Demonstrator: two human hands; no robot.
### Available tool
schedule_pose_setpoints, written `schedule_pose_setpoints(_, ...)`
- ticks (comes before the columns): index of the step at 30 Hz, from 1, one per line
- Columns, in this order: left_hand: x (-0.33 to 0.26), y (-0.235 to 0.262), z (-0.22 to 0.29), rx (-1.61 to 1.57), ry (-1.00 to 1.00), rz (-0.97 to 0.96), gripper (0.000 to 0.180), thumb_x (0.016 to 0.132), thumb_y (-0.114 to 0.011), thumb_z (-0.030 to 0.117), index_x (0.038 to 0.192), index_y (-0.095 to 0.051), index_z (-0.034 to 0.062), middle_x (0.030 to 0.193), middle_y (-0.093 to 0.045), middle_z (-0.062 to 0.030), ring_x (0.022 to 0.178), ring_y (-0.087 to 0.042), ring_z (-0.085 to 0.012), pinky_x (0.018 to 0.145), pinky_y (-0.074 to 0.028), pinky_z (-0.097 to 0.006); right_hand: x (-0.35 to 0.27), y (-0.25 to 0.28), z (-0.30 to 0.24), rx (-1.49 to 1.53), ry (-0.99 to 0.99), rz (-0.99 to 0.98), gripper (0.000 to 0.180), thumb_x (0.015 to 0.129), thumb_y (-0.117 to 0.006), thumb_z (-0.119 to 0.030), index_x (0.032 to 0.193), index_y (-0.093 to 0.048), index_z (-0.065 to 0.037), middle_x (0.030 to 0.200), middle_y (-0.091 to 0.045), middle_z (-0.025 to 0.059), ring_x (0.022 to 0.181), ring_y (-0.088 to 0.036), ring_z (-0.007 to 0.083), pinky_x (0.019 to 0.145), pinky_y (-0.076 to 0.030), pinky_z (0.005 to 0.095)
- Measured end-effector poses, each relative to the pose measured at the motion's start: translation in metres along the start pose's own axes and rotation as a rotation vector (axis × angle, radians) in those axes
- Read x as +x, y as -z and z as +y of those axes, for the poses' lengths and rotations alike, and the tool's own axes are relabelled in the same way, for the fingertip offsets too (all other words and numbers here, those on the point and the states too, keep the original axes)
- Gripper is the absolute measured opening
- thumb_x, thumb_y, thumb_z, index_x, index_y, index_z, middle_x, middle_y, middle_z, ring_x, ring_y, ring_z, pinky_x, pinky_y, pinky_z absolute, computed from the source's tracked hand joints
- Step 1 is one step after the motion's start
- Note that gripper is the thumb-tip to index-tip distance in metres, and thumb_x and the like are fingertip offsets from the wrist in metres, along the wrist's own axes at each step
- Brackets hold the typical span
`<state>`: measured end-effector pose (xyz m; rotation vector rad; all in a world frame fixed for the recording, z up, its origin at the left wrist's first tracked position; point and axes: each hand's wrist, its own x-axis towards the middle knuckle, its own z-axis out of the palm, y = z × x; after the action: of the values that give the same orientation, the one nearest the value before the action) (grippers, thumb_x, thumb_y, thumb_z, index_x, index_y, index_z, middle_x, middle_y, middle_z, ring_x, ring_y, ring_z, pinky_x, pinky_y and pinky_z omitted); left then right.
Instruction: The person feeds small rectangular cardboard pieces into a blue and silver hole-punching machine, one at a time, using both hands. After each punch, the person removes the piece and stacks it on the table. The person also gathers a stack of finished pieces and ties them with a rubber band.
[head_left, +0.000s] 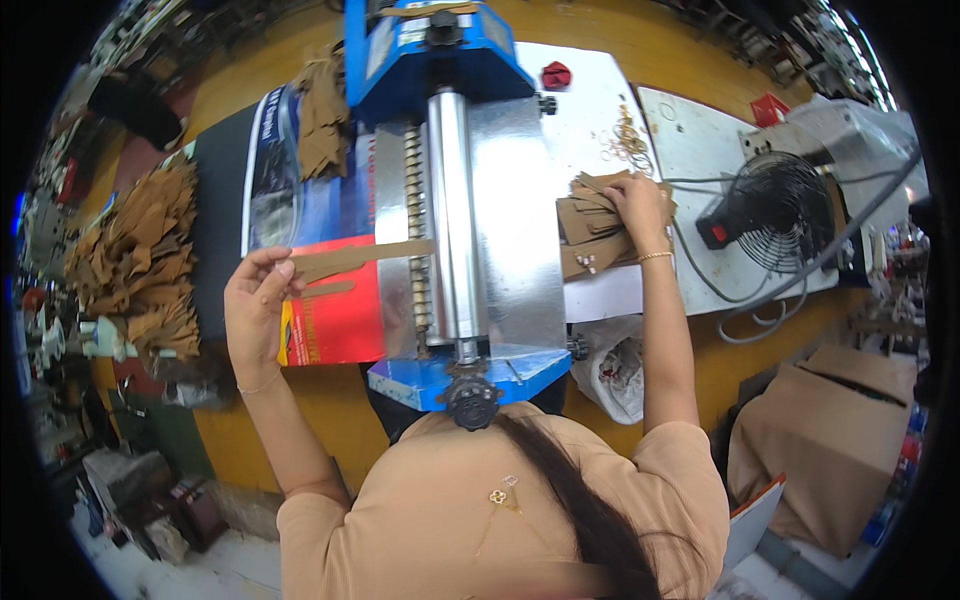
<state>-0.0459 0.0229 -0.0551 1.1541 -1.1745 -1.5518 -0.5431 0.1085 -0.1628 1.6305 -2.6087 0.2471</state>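
Note:
My left hand (258, 300) pinches the outer end of a long brown strip (365, 257), which looks like leather or fabric. The strip's far end lies at the steel roller (452, 220) of a blue roller machine (445, 65). Just below it, a shorter brown piece (330, 289) also shows by my fingers. On the machine's other side, my right hand (640, 205) is closed over a stack of brown strips (592, 225), fingertips gripping its upper right part. How many strips it grips is hidden.
A large heap of brown pieces (145, 255) lies far left, and another bundle (322, 115) hangs behind. Rubber bands (628, 140) and a red item (556, 75) lie on the white table. A black fan (780, 215) with trailing cables stands right, above a white bag (612, 370).

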Motion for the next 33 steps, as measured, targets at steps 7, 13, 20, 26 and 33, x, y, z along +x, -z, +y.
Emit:
schedule_pose_setpoints(7,-0.008,0.009,0.032,0.134,-0.185,0.081,0.017,0.086,-0.068,0.003,0.101,-0.06,-0.001,0.086,-0.062,-0.0053,0.074,-0.06,-0.0105,0.07,-0.049,-0.023,-0.002,0.003,-0.004,0.34,0.001,0.124,0.013,0.082,-0.07,-0.012,0.09,-0.068,-0.002,0.085,-0.067,0.0138,0.078,-0.066,0.0303,0.072,-0.051,0.0396)
schedule_pose_setpoints(13,0.0,0.012,0.032,0.133,-0.153,-0.001,0.019,0.087,-0.066,0.0,0.104,-0.059,-0.0039,0.089,-0.064,-0.0072,0.078,-0.065,-0.0116,0.074,-0.052,-0.023,-0.007,0.045,-0.014,0.579,-0.076,0.046,0.017,0.091,-0.063,-0.013,0.104,-0.068,-0.003,0.085,-0.07,0.0105,0.066,-0.061,0.0179,0.062,-0.048,0.0305)
schedule_pose_setpoints(20,0.016,0.084,-0.031,0.289,0.091,0.094,0.022,0.089,-0.067,0.006,0.108,-0.062,-0.0038,0.085,-0.066,-0.0061,0.073,-0.066,-0.0114,0.063,-0.053,-0.02,-0.024,0.094,-0.025,0.822,-0.046,-0.071,0.019,0.094,-0.062,-0.017,0.105,-0.068,-0.002,0.078,-0.064,-0.0011,0.062,-0.048,0.0034,0.055,-0.039,0.0192)
schedule_pose_setpoints(26,0.041,0.146,-0.106,0.624,0.308,0.207,0.023,0.083,-0.07,0.009,0.103,-0.065,-0.0016,0.076,-0.066,-0.0049,0.069,-0.065,-0.0119,0.057,-0.05,-0.025,-0.036,0.117,-0.049,0.992,0.022,-0.338,0.015,0.092,-0.065,-0.015,0.098,-0.069,-0.001,0.079,-0.065,-0.002,0.067,-0.053,0.0035,0.055,-0.039,0.0171)
schedule_pose_setpoints(33,0.046,0.112,-0.104,1.246,-0.062,0.428,0.047,0.077,-0.074,0.018,0.119,-0.062,0.0011,0.105,-0.061,-0.0193,0.1,-0.06,-0.032,0.087,-0.048,-0.039,-0.039,0.107,-0.097,0.735,0.183,-0.567,0.017,0.083,-0.07,-0.015,0.084,-0.069,0.002,0.07,-0.068,0.0059,0.064,-0.063,0.0111,0.059,-0.049,0.0254)
